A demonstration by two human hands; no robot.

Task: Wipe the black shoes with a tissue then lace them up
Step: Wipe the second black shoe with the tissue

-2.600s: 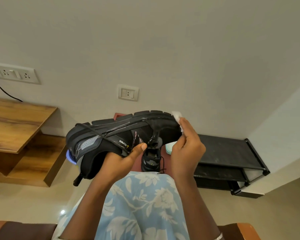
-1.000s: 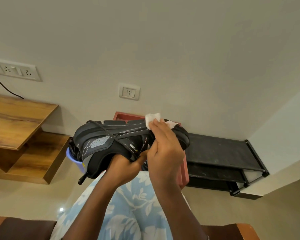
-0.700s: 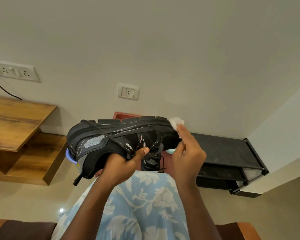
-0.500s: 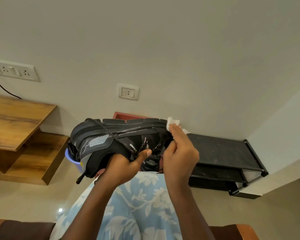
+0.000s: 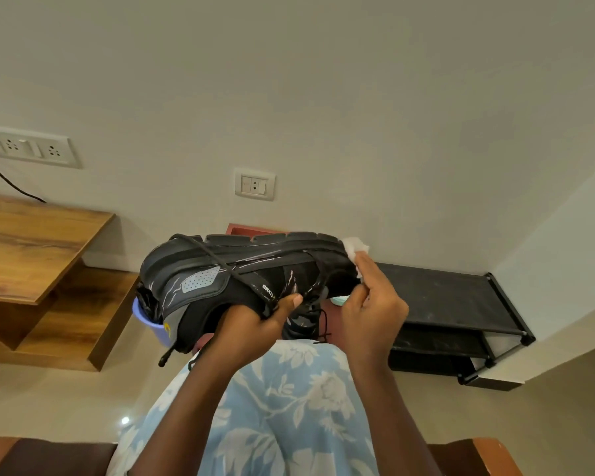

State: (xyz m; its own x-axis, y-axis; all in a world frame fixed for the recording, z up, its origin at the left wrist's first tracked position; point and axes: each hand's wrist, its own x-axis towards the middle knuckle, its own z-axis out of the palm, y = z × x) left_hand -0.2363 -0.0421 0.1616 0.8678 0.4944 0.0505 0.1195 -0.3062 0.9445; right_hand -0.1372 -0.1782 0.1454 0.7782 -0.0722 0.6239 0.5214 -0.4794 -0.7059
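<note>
Ctr frame: 1 black shoe (image 5: 241, 266), sole up, gripped by L hand (image 5: 251, 324), R hand (image 5: 371, 314) pinching 1 tissue (image 5: 355, 247) at its toe; 2nd shoe (image 5: 303, 324) below; 1 purple tub (image 5: 148, 319), contents hidden.

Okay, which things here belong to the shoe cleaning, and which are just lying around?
In use: black shoe, gripped by the left hand; tissue, held in the right hand; second shoe below.
Lying about: wooden desk, black rack, purple tub.

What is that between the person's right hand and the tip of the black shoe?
A white tissue, pinched by the right hand and pressed against the toe end of the black shoe; the head view shows it.
</note>
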